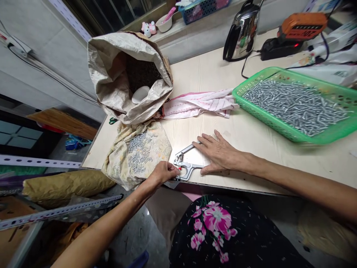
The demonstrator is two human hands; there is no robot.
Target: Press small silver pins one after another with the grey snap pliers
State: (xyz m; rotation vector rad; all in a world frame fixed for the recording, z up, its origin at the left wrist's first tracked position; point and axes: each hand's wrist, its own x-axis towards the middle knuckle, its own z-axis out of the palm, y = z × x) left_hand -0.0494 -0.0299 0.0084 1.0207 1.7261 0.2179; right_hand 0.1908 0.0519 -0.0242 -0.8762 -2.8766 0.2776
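A home room is apparently serving as a small workshop. A shiny, black-handled steel kettle [247, 28] is standing on the pale wood-grain tabletop [192, 78], and a small pink-and-white figurine [148, 29] is sitting on the pale ledge [176, 28] by the dark barred window [128, 15]. A green perforated plastic basket [273, 121] is holding short silvery metal pins [292, 104], and a silver metal hand-lever tool [190, 168] is resting nearby.

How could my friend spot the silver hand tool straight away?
Start at the pale table and find the green basket. Left of it, at the near edge, between left hand and right hand, is the tool. Unlike its neighbours, it has two silver handles and a spring.
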